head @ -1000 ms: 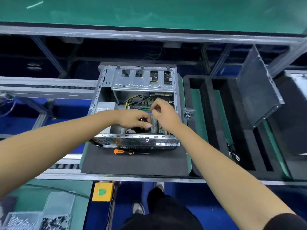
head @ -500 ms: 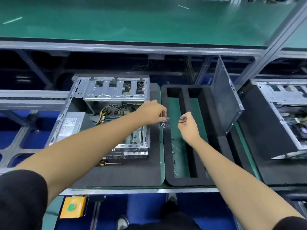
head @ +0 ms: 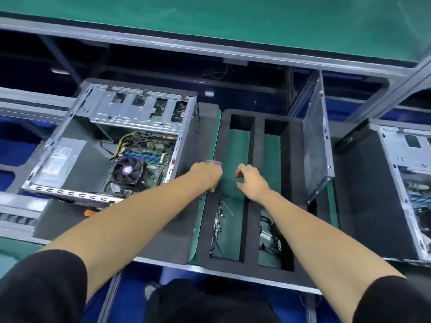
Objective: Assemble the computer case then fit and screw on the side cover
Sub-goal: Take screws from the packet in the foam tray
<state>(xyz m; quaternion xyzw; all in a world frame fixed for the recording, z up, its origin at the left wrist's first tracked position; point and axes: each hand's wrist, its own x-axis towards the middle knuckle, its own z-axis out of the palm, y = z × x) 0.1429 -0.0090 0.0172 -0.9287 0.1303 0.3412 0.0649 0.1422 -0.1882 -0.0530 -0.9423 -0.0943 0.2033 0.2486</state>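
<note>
Open silver-steel computer case (head: 112, 145) lies on its side on dark foam, left of both hands, motherboard and fan exposed, side not yet covered. Grey flat metal side cover (head: 317, 145) stands upright in the slot right of the hands, well apart from them, untouched. Black foam tray with green-lined compartments (head: 253, 145) sits directly under the hands. Left hand (head: 207, 176) fingers curl downward over the tray's left edge, seems to pinch something small, blurred, cannot tell what. Right hand (head: 251, 180) hovers over the left compartment, thumb and finger curled close, holding nothing visible. Thin black metal strip with cable ties (head: 219, 220) lies in that compartment, nearer the body than the hands.

Risk: a small part could slip from the left pinch and fall into the compartment or the case, shorting the board. Reaching across could knock the leaning cover.
</note>
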